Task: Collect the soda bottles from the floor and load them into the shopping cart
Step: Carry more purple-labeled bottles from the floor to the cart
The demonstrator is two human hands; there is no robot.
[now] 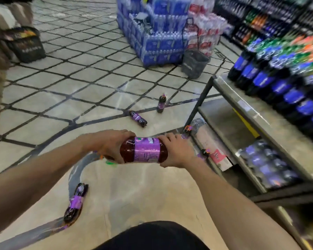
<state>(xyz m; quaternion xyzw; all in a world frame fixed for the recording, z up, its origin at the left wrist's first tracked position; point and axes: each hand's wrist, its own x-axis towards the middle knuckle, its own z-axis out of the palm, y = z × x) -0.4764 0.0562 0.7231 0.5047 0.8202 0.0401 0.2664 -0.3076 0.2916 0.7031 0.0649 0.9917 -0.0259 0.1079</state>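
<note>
Held bottle: dark-red plastic soda bottle with a purple label, turned sideways and up off the floor, caught squarely between both hands, label facing up.
Left hand: left hand wrapped round the bottle's left end, fingers curled underneath, touching the plastic just beside the label.
Right hand: right hand clamped on the right end, fingers curled over the top, back of the hand to the camera.
Cap end: buried under the hands, cannot tell which side.
Near floor bottle: second dark purple-labelled soda bottle lying flat on the beige tiled floor, down and left of the left forearm, well apart from both hands.
Far floor bottles: third purple-labelled bottle on its side beyond the hands, and just past it a fourth purple-labelled bottle standing upright, near the shelf's corner post.
Right side: grey metal store shelf, rows of dark bottles with blue labels on the upper level, wrapped packs on the lower one.
Background: tall stack of blue-wrapped water packs, grey basket at its foot, black basket far left.
Sharpness: heavy motion blur, finer detail lost.
</note>
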